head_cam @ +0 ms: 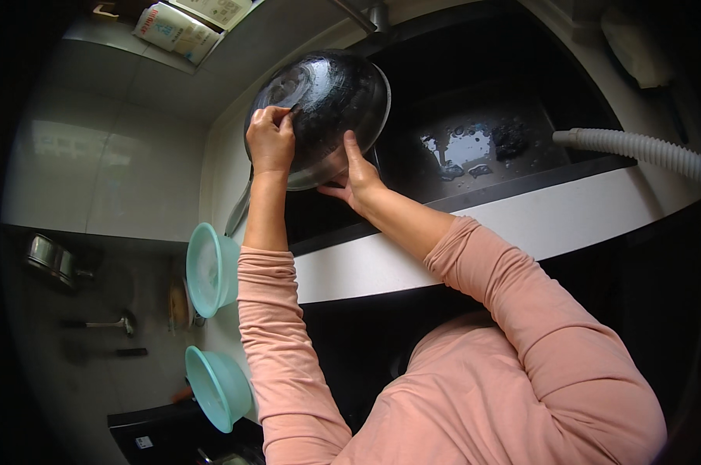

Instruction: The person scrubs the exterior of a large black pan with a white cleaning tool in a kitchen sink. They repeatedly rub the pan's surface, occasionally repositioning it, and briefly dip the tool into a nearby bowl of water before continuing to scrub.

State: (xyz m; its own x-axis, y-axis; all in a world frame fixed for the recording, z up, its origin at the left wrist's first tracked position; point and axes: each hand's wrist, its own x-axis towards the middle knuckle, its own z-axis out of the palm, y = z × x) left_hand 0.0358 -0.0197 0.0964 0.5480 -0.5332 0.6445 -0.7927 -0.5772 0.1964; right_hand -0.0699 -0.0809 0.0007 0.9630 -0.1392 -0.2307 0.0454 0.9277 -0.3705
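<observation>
A dark wok (333, 99) is tilted over the black sink (472, 197), its wet, worn outer bottom facing up. My left hand (271, 139) presses against this underside with bent fingers. A small dark piece (295, 108) shows at the fingertips; what it is cannot be made out. My right hand (359, 177) grips the wok's lower rim, thumb on the outside and fingers beneath. A greyish handle (239, 206) extends below the wok at the left, partly behind my left forearm. Water and a dark lump (508, 139) lie on the sink floor.
A white corrugated hose (647, 150) reaches over the sink's right edge. At left stand two turquoise basins, one with suds (210, 270), one lower down (219, 389). A faucet (376, 17) rises behind the sink. A ladle (109, 324) is by the left wall.
</observation>
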